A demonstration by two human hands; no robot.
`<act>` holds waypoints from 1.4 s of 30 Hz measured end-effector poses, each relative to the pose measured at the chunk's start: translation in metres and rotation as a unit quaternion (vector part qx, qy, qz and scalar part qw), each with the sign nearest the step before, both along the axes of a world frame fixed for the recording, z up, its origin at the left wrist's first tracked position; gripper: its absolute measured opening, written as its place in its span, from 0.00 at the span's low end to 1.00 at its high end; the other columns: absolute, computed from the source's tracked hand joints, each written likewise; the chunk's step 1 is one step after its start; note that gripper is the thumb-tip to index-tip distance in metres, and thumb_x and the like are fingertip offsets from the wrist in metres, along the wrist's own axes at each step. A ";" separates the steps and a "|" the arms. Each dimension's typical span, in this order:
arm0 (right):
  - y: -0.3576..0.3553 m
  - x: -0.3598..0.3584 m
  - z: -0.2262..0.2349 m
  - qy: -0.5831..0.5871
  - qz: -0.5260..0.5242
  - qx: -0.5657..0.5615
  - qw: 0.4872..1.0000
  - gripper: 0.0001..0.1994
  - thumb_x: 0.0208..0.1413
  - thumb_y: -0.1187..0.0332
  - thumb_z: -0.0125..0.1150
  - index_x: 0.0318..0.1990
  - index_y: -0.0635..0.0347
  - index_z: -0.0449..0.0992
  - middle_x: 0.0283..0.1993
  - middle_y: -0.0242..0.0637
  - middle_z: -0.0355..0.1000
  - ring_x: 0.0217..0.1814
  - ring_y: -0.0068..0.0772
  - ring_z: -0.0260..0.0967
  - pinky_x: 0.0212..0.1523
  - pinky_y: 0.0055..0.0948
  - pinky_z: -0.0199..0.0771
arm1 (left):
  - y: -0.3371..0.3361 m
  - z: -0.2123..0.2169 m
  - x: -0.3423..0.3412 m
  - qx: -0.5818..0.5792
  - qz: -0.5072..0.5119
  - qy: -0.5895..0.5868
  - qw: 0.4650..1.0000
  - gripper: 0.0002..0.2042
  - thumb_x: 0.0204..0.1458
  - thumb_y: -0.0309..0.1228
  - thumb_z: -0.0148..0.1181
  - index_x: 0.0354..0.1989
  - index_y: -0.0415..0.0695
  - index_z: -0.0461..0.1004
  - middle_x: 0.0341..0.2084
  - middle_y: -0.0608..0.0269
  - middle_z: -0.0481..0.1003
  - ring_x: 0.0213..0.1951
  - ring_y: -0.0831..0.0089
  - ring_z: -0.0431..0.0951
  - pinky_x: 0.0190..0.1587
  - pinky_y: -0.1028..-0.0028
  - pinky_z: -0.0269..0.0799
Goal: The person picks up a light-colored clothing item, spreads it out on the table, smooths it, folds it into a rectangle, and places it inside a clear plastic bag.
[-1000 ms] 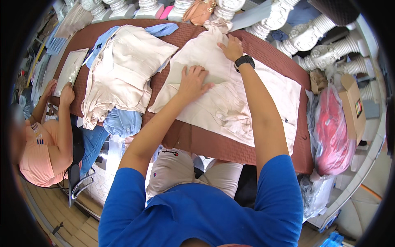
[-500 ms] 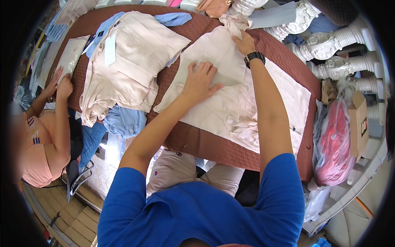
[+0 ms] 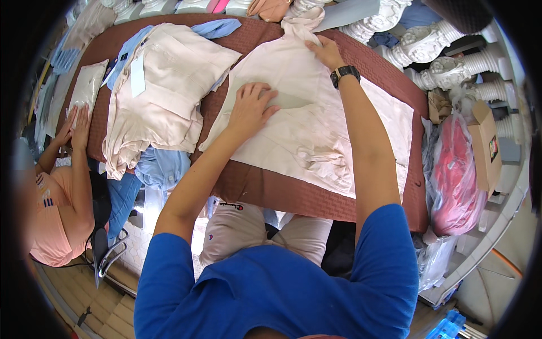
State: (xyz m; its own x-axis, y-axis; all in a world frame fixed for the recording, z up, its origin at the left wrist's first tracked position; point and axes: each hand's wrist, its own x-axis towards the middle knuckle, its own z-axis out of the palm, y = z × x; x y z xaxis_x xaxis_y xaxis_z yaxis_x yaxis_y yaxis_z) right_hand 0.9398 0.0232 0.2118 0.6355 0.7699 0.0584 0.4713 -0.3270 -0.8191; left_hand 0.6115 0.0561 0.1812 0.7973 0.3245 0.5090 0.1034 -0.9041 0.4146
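With the cream garment (image 3: 305, 118) lying on the worktop (image 3: 265, 183), I'd let the spread left hand (image 3: 251, 108) anchor it mid-worktop and have the right hand (image 3: 328, 55) (pinching or just resting, can't tell) smooth toward the worktop's far edge.

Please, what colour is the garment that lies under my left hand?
The garment is a pale pinkish cream, best seen in the head view.

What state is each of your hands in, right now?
Left hand: open, palm down on the cream garment.
Right hand: partly curled at the garment's bunched far end; grip cannot be told.
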 end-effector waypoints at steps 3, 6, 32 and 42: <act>-0.003 -0.020 0.016 0.064 0.034 0.048 0.996 0.22 0.57 0.58 0.70 0.54 0.63 0.79 0.42 0.35 0.80 0.39 0.23 0.73 0.44 0.27 0.74 | 0.000 0.004 -0.005 -0.012 0.019 0.038 0.999 0.18 0.57 0.38 0.63 0.54 0.48 0.75 0.51 0.64 0.71 0.57 0.62 0.67 0.61 0.56 0.58; -0.018 -0.040 0.041 0.072 0.054 0.084 0.992 0.19 0.59 0.60 0.69 0.52 0.63 0.81 0.38 0.29 0.78 0.35 0.17 0.68 0.39 0.24 0.72 | 0.004 0.005 -0.005 -0.002 0.017 0.055 0.998 0.16 0.57 0.36 0.63 0.52 0.47 0.76 0.49 0.65 0.73 0.56 0.62 0.69 0.59 0.58 0.61; -0.337 0.039 0.028 -0.601 -0.008 -0.373 0.707 0.12 0.52 0.73 0.58 0.45 0.51 0.79 0.51 0.33 0.76 0.59 0.42 0.69 0.59 0.48 0.65 | 0.004 -0.009 -0.039 0.069 -0.021 0.075 0.995 0.17 0.55 0.30 0.53 0.51 0.39 0.77 0.50 0.47 0.76 0.58 0.55 0.72 0.74 0.55 0.50; -0.447 -0.113 0.090 -0.567 -0.160 -0.210 0.781 0.10 0.43 0.72 0.63 0.36 0.52 0.75 0.40 0.33 0.72 0.51 0.42 0.68 0.55 0.46 0.63 | 0.009 -0.018 -0.037 0.071 -0.026 0.066 0.995 0.17 0.56 0.30 0.53 0.51 0.36 0.76 0.52 0.46 0.76 0.60 0.53 0.70 0.74 0.55 0.50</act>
State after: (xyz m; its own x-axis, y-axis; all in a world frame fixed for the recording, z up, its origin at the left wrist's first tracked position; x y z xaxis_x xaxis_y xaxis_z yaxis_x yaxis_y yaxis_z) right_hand 0.8272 -0.4236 0.3019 0.5229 0.6851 0.5071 0.6545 -0.7039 0.2760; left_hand 0.5742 0.0651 0.1633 0.8742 0.2136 0.4362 0.1005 -0.9582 0.2678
